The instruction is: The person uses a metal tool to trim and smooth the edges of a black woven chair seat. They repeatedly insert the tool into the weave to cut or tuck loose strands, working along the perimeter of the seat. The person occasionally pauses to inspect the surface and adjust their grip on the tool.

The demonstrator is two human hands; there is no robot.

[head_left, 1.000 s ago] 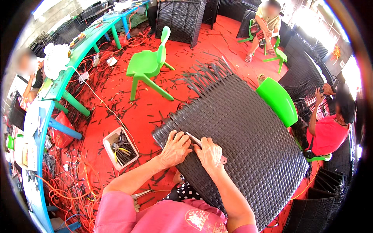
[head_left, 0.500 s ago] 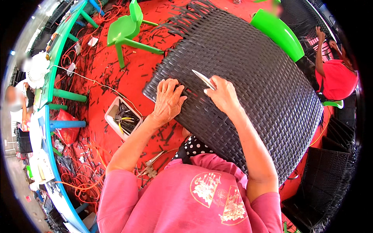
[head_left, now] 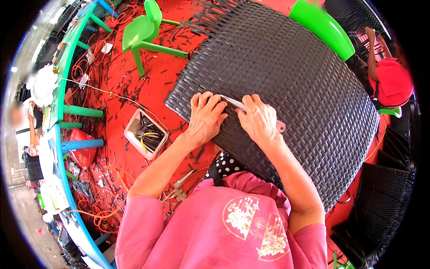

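A black woven panel (head_left: 277, 76) of flat plastic strips lies in front of me, with loose strip ends (head_left: 210, 20) sticking out at its far left corner. My right hand (head_left: 259, 117) is closed around a pointed knife (head_left: 233, 102) with a pale metal blade. The pinkish handle end (head_left: 281, 126), which has a hole in it, shows behind the palm. The blade lies low along the weave and points left, its tip close to the fingers of my left hand (head_left: 207, 117). That hand rests on the panel's near left part, fingers bent and a little apart, with no held object visible.
A white tub (head_left: 133, 130) with black strips and a yellow-handled tool stands on the red floor (head_left: 116, 89) among scattered offcuts. Green chairs (head_left: 142, 32) (head_left: 324, 29) stand beyond the panel. Cords and long tables (head_left: 67, 76) line the left. Another person in red (head_left: 392, 80) is far right.
My right hand has turned the knife lower and flatter against the weave, bringing its tip toward my left hand. The left hand has shifted slightly right and its fingers bend more.
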